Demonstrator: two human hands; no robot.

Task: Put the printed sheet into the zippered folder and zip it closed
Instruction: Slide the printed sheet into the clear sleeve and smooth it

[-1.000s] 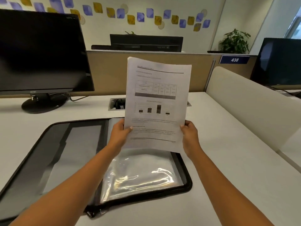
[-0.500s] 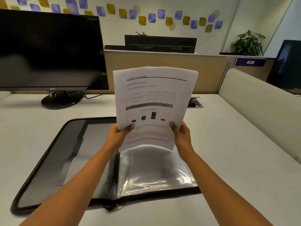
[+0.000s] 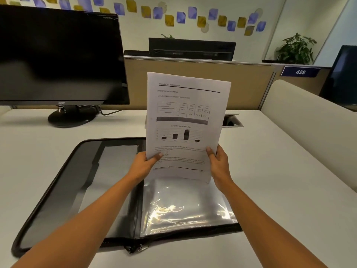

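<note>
The printed sheet (image 3: pixel 185 120), white with a table and a bar chart, stands upright above the open folder. My left hand (image 3: pixel 144 164) pinches its lower left edge and my right hand (image 3: pixel 218 161) pinches its lower right edge. The black zippered folder (image 3: pixel 58 190) lies open flat on the white desk. Its right half carries shiny clear plastic sleeves (image 3: pixel 185 206), and the sheet's bottom edge hangs just over their top. The zipper pull (image 3: pixel 140 248) lies at the folder's near edge by the spine.
A black monitor (image 3: pixel 58 55) on a round stand sits at the back left. A cable port (image 3: pixel 231 120) is set in the desk behind the sheet. A beige partition (image 3: pixel 309 122) borders the desk's right side. A potted plant (image 3: pixel 295 49) stands at the back right.
The sheet has come down and slightly left toward the plastic sleeves, with both hands still holding its lower edges. The view has shifted, so the folder sits more to the centre.
</note>
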